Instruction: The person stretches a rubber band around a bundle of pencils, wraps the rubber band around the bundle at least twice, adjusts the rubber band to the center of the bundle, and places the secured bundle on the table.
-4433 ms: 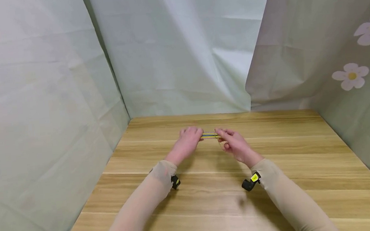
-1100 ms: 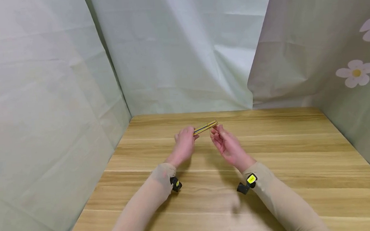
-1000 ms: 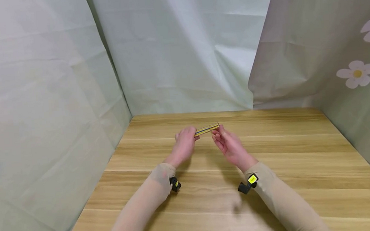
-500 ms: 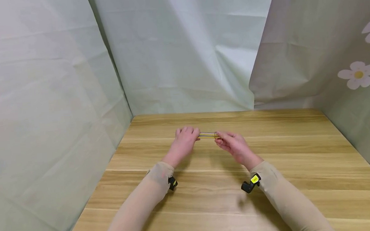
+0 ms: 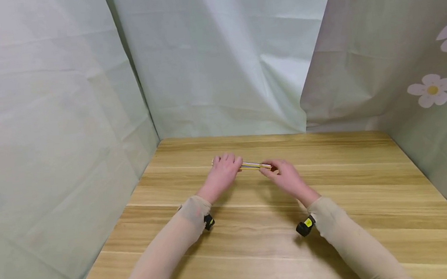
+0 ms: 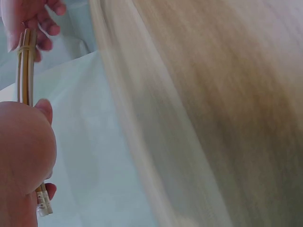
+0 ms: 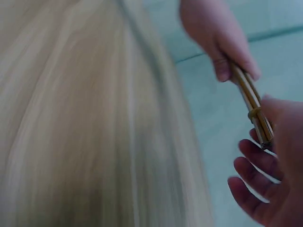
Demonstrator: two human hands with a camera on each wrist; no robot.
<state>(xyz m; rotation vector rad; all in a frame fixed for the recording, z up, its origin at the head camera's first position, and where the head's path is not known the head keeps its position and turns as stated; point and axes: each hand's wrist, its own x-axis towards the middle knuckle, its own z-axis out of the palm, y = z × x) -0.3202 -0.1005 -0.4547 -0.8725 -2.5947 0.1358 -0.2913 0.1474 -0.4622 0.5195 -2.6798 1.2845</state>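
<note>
A bundle of pencils [image 5: 252,165], yellow with dark stripes, is held above the table between the two hands. My left hand [image 5: 223,174] grips its left part, covering much of the length. The metal-ringed eraser ends [image 6: 43,201] stick out below that hand in the left wrist view. Near the opposite end, a yellowish rubber band [image 7: 254,113] wraps around the bundle. My right hand [image 5: 287,176] pinches the bundle by the band, thumb on the near side and index finger behind. Its other fingers [image 7: 255,158] are spread and lightly bent.
Below the hands lies a wood-grain table [image 5: 256,251] with a rounded front-left corner. Pale cloth hangs [image 5: 218,70] close behind its far edge and on both sides. Each wrist carries a small black camera [image 5: 305,226].
The bundle pointed up to the right a second ago and now slopes slightly down to the right. My right hand has turned over, its thumb now along the near side; my left hand keeps its grip.
</note>
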